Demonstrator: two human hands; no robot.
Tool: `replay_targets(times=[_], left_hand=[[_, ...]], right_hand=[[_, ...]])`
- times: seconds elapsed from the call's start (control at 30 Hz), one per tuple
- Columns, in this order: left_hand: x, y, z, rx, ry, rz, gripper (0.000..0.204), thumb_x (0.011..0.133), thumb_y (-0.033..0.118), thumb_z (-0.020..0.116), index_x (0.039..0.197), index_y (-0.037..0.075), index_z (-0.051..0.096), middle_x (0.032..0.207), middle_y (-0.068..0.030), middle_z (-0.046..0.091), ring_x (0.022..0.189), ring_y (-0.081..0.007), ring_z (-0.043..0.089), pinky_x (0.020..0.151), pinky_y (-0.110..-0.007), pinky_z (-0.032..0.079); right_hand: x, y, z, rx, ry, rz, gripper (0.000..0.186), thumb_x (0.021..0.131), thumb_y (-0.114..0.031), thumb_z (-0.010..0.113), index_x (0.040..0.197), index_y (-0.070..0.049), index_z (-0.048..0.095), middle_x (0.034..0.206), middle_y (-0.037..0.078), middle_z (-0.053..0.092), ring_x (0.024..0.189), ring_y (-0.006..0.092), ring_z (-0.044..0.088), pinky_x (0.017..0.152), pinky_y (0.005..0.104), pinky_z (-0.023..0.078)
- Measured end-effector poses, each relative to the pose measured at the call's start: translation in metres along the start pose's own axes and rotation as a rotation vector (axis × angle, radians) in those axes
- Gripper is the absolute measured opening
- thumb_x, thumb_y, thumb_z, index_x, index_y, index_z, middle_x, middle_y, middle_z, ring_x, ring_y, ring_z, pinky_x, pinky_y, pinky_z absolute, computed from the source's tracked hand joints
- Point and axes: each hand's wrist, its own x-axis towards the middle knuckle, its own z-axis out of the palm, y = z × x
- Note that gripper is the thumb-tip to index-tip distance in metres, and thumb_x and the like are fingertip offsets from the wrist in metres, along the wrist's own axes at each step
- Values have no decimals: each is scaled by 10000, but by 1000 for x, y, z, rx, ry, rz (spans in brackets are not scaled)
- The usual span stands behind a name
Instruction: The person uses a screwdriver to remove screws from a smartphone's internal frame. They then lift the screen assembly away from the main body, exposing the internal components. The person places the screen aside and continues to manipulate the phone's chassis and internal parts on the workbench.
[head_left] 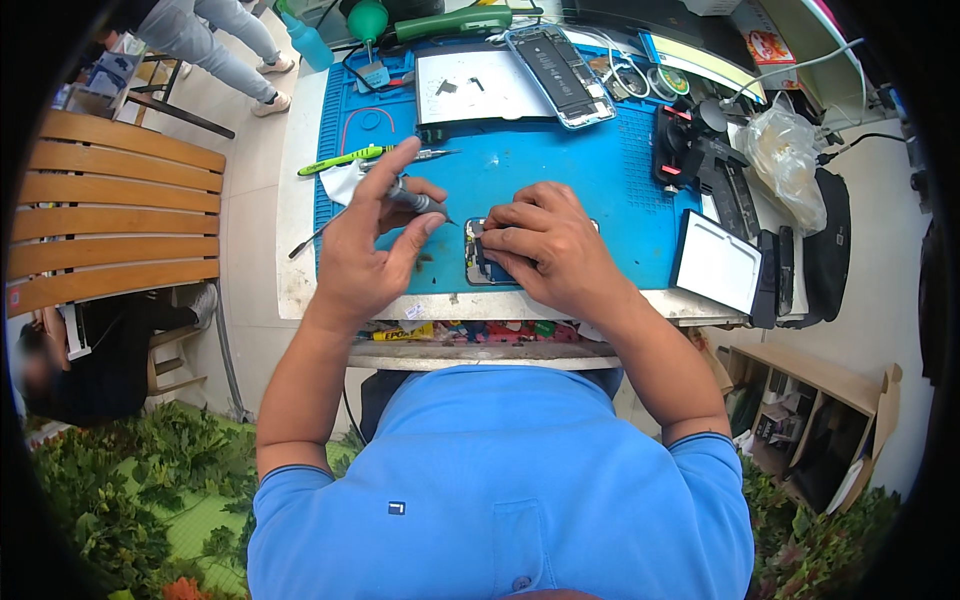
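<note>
My left hand point(372, 245) is raised over the left part of the blue work mat, its thumb and fingers around a small grey precision screwdriver point(418, 200). The screwdriver's thin tip points right, a little short of a dark phone screen part point(474, 268) and apart from it. This part lies flat near the mat's front edge, with small components showing at its left end. My right hand point(550, 245) covers most of it, the fingers curled and pressed together on it. Whether a smaller piece is under those fingertips is hidden.
Behind lies an open blue phone housing point(560, 75) with a black battery, partly over a white sheet point(465, 90). A green pen-like tool point(345, 160) lies left. At right are a white tray point(715, 262), a black-and-red holder point(675, 145) and a clear plastic bag point(785, 160).
</note>
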Motion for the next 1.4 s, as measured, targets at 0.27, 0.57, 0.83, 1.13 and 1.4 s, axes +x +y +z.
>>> replay_targets(times=[0.27, 0.57, 0.83, 1.13, 1.4], left_hand=[[5, -8, 10, 48, 1, 169, 752, 971, -86, 802, 1647, 49, 502, 1243, -175, 791, 1095, -261, 824, 903, -372, 707], [5, -10, 10, 96, -26, 185, 717, 1018, -49, 778, 1661, 5, 464, 1225, -178, 789, 1108, -231, 809, 914, -354, 698], [7, -4, 10, 114, -47, 207, 764, 951, -95, 800, 1649, 49, 525, 1193, -162, 799, 1048, -262, 821, 905, -386, 694], [6, -1, 8, 38, 74, 160, 787, 969, -74, 800, 1679, 34, 477, 1170, -147, 793, 957, -231, 804, 900, -377, 672], [4, -8, 4, 188, -9, 114, 802, 1012, -18, 789, 1714, 58, 409, 1174, -149, 789, 1004, -227, 811, 901, -361, 675]], right_hand=[[-1, 2, 1, -21, -22, 9, 256, 860, -141, 912, 1108, -115, 860, 1202, 38, 796, 1151, 293, 678, 1056, 472, 508], [0, 3, 3, -5, -5, 12, 206, 899, -168, 855, 1098, -114, 860, 1160, 16, 778, 1126, 287, 662, 1065, 473, 487], [0, 1, 3, -11, 5, 5, 184, 894, -155, 856, 1071, -105, 859, 1129, 29, 773, 1112, 289, 663, 1061, 475, 490], [-2, -1, 1, -9, 23, 10, 209, 872, -138, 887, 1075, -93, 862, 1120, 48, 788, 1112, 303, 675, 1028, 477, 515], [-2, -1, 1, -21, 11, 4, 230, 872, -139, 898, 1099, -111, 876, 1166, 23, 818, 1132, 298, 682, 1031, 466, 517]])
